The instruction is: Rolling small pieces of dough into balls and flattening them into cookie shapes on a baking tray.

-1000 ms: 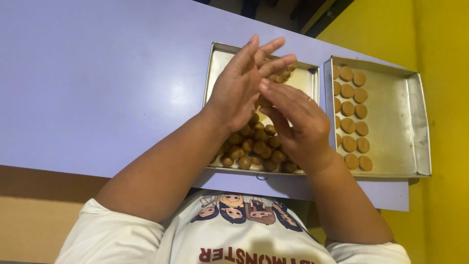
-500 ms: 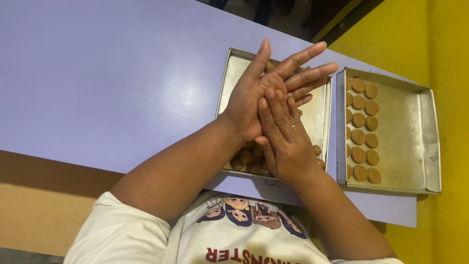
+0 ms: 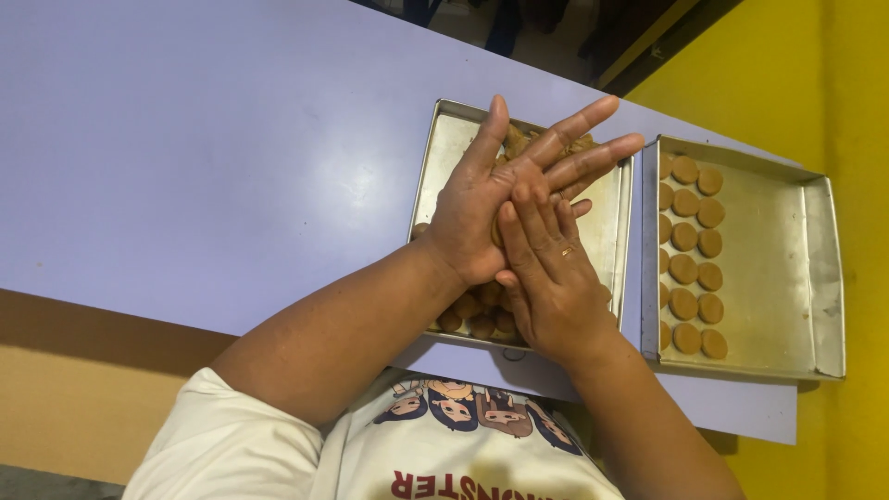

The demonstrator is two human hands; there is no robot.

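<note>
Dough balls [image 3: 477, 319] fill the left tray [image 3: 444, 148], half hidden under the hands. Left hand [image 3: 491, 208] and right hand [image 3: 551, 278] press flat together, fingers open. Flat rounds [image 3: 690, 255] sit in the tray beside it [image 3: 787, 268] on the bench [image 3: 204, 167].

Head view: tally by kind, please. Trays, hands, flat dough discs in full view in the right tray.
Metal trays: 2 (left tray, right tray)
Hands: 2 (left hand, right hand)
Dough discs in full view: 12; a further column sits half hidden by the tray wall and is not counted
Total: 16
</note>
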